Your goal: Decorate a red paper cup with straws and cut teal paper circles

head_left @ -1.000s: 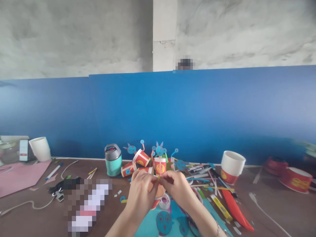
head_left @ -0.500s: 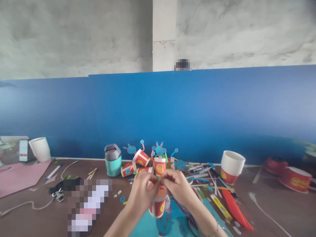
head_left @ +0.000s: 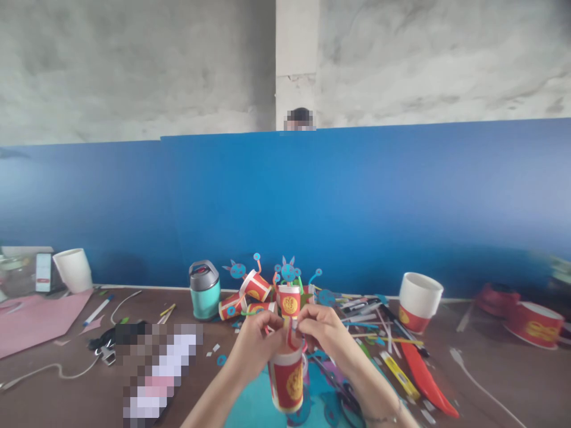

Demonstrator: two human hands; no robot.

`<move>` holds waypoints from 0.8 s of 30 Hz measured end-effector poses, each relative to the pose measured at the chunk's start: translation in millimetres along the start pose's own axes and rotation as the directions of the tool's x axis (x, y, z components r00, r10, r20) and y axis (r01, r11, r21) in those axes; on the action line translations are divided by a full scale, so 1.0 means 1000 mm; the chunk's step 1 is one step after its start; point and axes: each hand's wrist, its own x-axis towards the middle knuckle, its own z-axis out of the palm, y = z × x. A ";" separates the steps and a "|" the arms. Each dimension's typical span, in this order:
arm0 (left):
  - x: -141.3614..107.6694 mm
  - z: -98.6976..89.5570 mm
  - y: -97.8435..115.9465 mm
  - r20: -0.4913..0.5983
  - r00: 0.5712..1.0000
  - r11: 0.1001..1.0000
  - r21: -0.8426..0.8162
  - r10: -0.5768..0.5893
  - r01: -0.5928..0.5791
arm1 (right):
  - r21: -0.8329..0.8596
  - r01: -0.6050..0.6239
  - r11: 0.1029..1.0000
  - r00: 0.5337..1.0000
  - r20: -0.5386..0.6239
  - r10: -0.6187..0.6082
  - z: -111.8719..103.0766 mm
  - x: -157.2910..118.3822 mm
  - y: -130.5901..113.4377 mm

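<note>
A red paper cup [head_left: 286,380] with a gold emblem and pale rims is between and below my hands. From its top rises a red drinking straw [head_left: 291,340]. My left hand [head_left: 261,345] is closed, its thumb and fingers pinched around the straw just over the cup. With bent fingertips, my right hand [head_left: 323,333] pinches a small pale piece [head_left: 294,324] at the straw's upper end; its exact kind is too small to tell. Beneath the cup lies a teal sheet [head_left: 250,407] with cut-out drawn faces. Scissors [head_left: 350,404] lie by my right forearm.
Several decorated cups [head_left: 289,300] with straws and blue paper figures stand behind my hands. A teal flask [head_left: 206,291] is at their left. Rightward are a yellow cutter [head_left: 400,375], a red pointed object [head_left: 426,380] and stacked white cups [head_left: 419,300]. A blue partition [head_left: 285,202] stands behind.
The cup has come closer and lower, and its emblem has turned more toward me. My fingers have spread slightly apart, showing the red straw. A head behind the partition has shifted left.
</note>
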 end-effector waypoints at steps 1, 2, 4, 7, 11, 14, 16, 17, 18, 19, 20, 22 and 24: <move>0.001 -0.002 0.000 0.004 1.000 1.000 -0.007 0.005 -0.005 | 0.024 -0.018 1.000 1.000 -0.010 0.018 -0.003 0.000 -0.002; 0.001 -0.003 0.000 0.005 1.000 1.000 -0.012 0.006 -0.005 | 0.050 -0.034 0.998 0.999 -0.024 0.035 -0.007 -0.001 -0.004; 0.002 -0.006 0.000 0.005 1.000 0.999 -0.048 -0.007 0.007 | 0.101 -0.050 0.994 0.997 -0.055 0.056 -0.015 -0.001 -0.007; 0.003 -0.008 -0.001 0.002 1.000 0.991 -0.134 -0.023 0.023 | 0.028 -0.018 0.999 0.994 -0.108 0.021 -0.028 0.000 -0.009; 0.006 -0.010 -0.008 -0.033 0.999 0.986 -0.164 -0.005 0.000 | -0.384 0.025 0.923 0.964 -0.236 -0.124 -0.044 0.005 -0.002; 0.008 -0.013 -0.011 -0.027 1.000 0.979 -0.202 -0.015 0.009 | -0.680 -0.043 0.732 0.924 -0.306 -0.230 -0.049 0.008 0.006; 0.009 -0.016 -0.011 -0.038 0.999 0.978 -0.206 -0.023 0.015 | -0.787 -0.041 0.615 0.949 -0.223 -0.222 -0.048 0.007 0.010; 0.010 -0.017 -0.011 -0.054 0.998 0.982 -0.186 -0.019 0.008 | -0.818 -0.005 0.576 0.976 -0.130 -0.176 -0.044 0.005 0.012; 0.011 -0.019 -0.011 -0.073 0.997 0.987 -0.158 -0.008 -0.003 | -0.834 0.045 0.550 0.994 -0.019 -0.109 -0.040 0.003 0.014; 0.012 -0.021 -0.010 -0.093 0.996 0.992 -0.126 0.007 -0.019 | -0.837 0.104 0.537 0.994 0.099 -0.038 -0.034 0.001 0.015; 0.012 -0.023 -0.010 -0.113 0.993 0.995 -0.098 0.025 -0.036 | -0.836 0.139 0.530 0.983 0.183 0.031 -0.027 -0.002 0.016; 0.013 -0.026 -0.010 -0.143 0.989 0.996 -0.070 0.049 -0.059 | -0.869 0.143 0.474 0.955 0.248 0.165 -0.012 -0.006 0.019; 0.014 -0.027 -0.010 -0.167 0.985 0.995 -0.080 0.049 -0.063 | -0.923 0.126 0.364 0.932 0.236 0.275 0.004 -0.010 0.023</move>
